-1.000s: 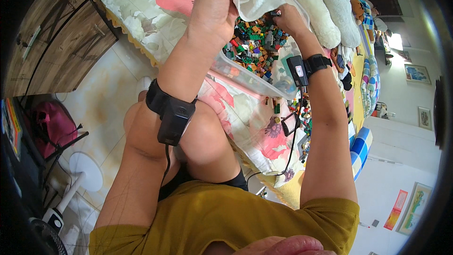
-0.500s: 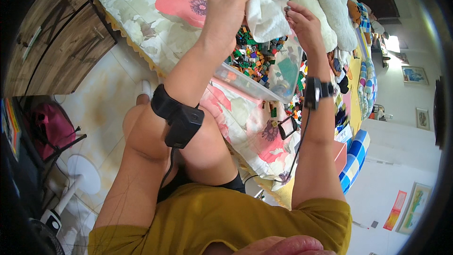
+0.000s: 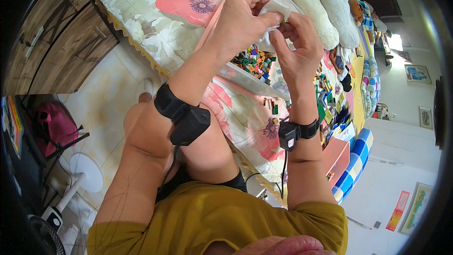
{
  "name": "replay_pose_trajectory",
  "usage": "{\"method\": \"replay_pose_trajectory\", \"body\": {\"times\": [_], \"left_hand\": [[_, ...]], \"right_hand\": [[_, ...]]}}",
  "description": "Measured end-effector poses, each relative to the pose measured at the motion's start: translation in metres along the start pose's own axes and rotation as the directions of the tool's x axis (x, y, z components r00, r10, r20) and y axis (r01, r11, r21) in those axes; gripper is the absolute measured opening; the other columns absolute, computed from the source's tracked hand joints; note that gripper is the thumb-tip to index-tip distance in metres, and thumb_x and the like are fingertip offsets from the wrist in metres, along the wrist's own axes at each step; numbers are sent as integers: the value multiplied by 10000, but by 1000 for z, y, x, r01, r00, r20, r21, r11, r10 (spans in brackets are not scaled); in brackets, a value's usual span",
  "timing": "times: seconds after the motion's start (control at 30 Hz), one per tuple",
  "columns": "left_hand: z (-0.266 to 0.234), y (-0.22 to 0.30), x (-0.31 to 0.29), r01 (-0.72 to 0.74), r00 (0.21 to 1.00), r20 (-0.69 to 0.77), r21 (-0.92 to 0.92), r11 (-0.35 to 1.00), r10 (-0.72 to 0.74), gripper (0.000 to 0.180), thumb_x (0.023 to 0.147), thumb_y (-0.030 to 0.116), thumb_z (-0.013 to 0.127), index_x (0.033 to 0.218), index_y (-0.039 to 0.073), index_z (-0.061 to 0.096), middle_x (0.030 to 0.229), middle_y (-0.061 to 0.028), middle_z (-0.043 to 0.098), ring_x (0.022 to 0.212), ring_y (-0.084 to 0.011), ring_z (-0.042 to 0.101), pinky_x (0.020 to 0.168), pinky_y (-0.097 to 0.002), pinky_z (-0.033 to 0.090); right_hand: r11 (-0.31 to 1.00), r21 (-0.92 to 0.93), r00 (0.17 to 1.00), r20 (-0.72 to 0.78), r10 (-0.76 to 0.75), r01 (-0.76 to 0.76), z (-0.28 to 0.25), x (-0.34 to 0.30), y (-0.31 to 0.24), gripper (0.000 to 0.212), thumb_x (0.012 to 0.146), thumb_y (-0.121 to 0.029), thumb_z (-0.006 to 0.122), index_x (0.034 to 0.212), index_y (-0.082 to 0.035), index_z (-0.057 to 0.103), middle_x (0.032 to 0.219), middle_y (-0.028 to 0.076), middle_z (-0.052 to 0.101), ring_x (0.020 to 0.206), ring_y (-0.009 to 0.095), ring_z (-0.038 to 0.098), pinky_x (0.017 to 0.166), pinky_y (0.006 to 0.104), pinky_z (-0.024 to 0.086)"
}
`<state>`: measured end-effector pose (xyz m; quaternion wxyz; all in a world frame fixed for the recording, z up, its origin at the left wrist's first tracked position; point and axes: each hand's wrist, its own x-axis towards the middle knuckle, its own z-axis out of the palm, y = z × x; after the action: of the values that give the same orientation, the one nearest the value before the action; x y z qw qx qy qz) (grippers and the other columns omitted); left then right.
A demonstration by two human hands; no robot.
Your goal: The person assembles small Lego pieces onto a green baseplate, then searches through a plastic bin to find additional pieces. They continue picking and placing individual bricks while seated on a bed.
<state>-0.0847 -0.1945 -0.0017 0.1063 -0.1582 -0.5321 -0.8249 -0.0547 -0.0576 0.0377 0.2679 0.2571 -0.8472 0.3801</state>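
My left hand (image 3: 247, 16) is closed on a white cloth (image 3: 273, 8), its thumb pressing the bunched fabric. Against it my right hand (image 3: 299, 40) pinches a small toy brick, mostly hidden by fingers and cloth; only a tiny yellowish bit shows. The two hands meet above a clear plastic tub (image 3: 252, 81). Inside it lie many loose toy bricks (image 3: 255, 63) in orange, green, grey and other colours. Part of the cloth hangs below the fingers, over the tub.
The tub stands on a flowered bedspread (image 3: 141, 23). More bricks (image 3: 325, 94) are spread right of my right forearm, near a pink box (image 3: 336, 158). White plush toys (image 3: 325, 14) lie at the far side. A few bricks (image 3: 270, 106) rest before the tub.
My hands have come together. The right hand has brought the small brick to the cloth, which was hanging loose from my left hand and is now bunched around the fingertips.
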Motion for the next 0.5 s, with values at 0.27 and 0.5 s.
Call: {"method": "replay_pose_trajectory", "body": {"times": [0.27, 0.5], "left_hand": [[5, 1, -7, -54, 995, -66, 288, 956, 76, 156, 885, 40, 681, 1027, -23, 697, 798, -12, 682, 724, -40, 583, 635, -221, 468], [13, 3, -7, -37, 997, 68, 237, 971, 21, 144, 893, 71, 699, 1003, -22, 693, 756, 20, 641, 668, -7, 519, 569, -191, 413]], "right_hand": [[1000, -18, 1000, -22, 3, -3, 6, -8, 2, 348, 781, 60, 725, 1122, 36, 660, 986, 104, 655, 753, 144, 677, 660, 266, 574], [743, 526, 883, 36, 467, -414, -20, -19, -5, 380, 831, 75, 678, 1199, 92, 586, 1033, 130, 657, 839, 161, 676, 728, 282, 577]]}}
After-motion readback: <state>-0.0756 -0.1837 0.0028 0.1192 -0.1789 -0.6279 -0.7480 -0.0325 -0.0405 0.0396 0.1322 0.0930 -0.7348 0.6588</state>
